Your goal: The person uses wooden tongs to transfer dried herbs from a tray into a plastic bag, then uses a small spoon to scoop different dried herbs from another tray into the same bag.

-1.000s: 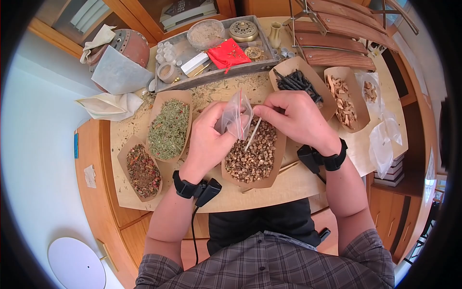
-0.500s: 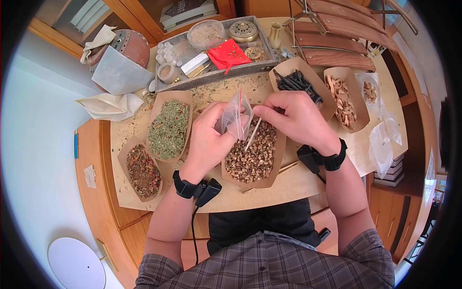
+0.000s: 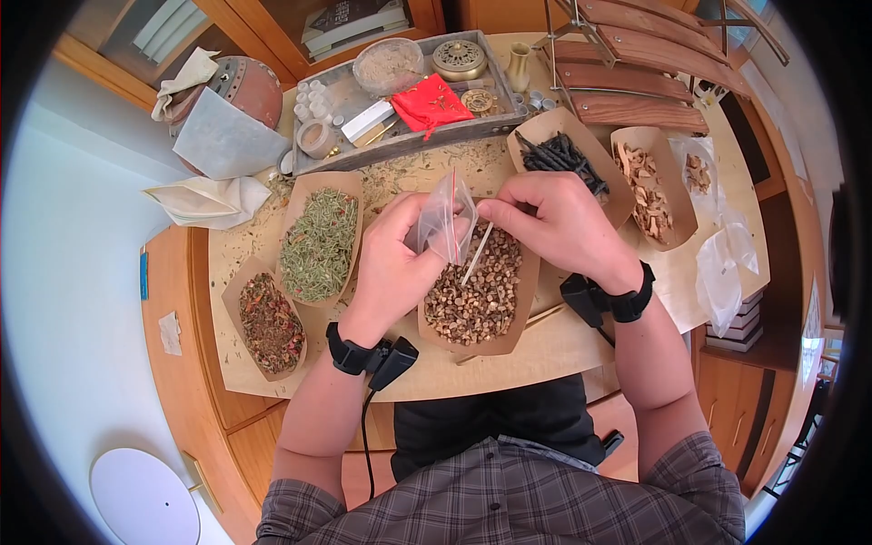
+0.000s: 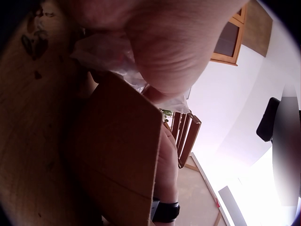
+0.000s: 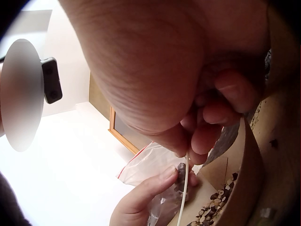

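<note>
My left hand (image 3: 396, 259) grips a clear zip bag (image 3: 445, 218) with a red strip along its mouth, above a paper tray (image 3: 515, 336) of small chopped brown pieces (image 3: 472, 300). In the right wrist view, dark bits (image 5: 181, 175) show by the left thumb at the bag. My right hand (image 3: 559, 218) pinches the top of a thin pale stick (image 3: 477, 254) between thumb and fingers, and its lower end slants down over the chopped pieces. In the left wrist view, the tray's wall (image 4: 117, 155) hides much of the bag.
Left stand paper trays of green herb (image 3: 318, 243) and reddish dried mix (image 3: 270, 322). Right are trays of black sticks (image 3: 563, 159) and wood chips (image 3: 649, 195). Behind, a grey wooden tray (image 3: 363, 156) bears a red pouch (image 3: 431, 104). A slatted wooden rack (image 3: 627, 86) stands at back right.
</note>
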